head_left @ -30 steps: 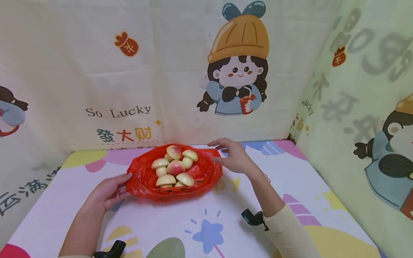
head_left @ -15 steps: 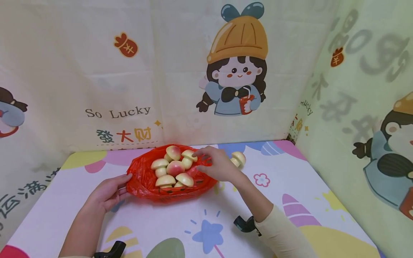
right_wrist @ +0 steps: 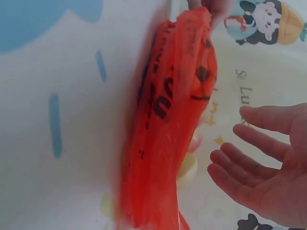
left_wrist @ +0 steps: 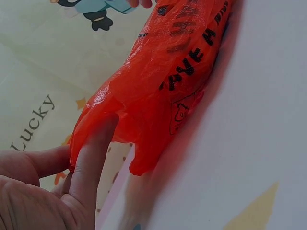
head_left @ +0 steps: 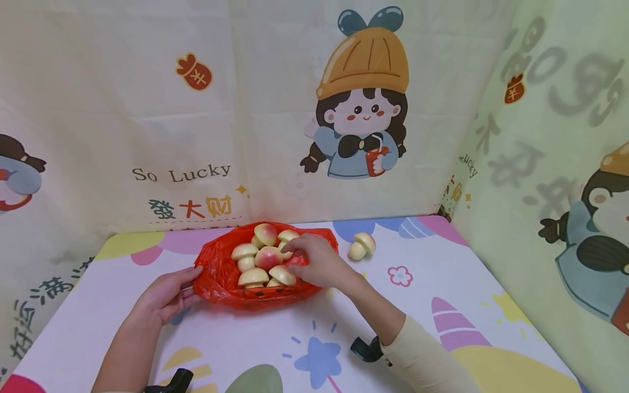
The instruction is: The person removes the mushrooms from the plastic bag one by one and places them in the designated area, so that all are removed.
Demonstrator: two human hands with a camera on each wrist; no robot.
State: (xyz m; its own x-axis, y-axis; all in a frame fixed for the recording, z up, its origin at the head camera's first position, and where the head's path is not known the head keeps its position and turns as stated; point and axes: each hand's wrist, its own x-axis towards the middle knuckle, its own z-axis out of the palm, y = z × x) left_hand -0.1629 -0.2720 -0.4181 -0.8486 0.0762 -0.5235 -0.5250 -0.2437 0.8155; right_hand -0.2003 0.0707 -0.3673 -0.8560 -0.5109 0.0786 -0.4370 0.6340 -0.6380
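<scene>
On my feed the left hand (head_left: 168,297) pinches the left end of the red plastic bag (head_left: 213,278). The right hand (head_left: 320,263), fingers loose around nothing, is over the bagged mushrooms (head_left: 253,277); a lone mushroom (head_left: 362,245) lies beyond.

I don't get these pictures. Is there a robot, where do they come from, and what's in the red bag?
No robot here: a person's left grip and right grip are bare hands. The wide view comes from a camera on the person's head, looking down. The other two come from wrist cameras, each showing one grip close up. On the patterned table sits an open red plastic bag with mushroom shapes inside, at least two with pink on top. Another mushroom lies outside, to the bag's right. The left grip holds the bag's edge between thumb and fingers. The right grip is spread above the bag's right side, holding nothing.
</scene>
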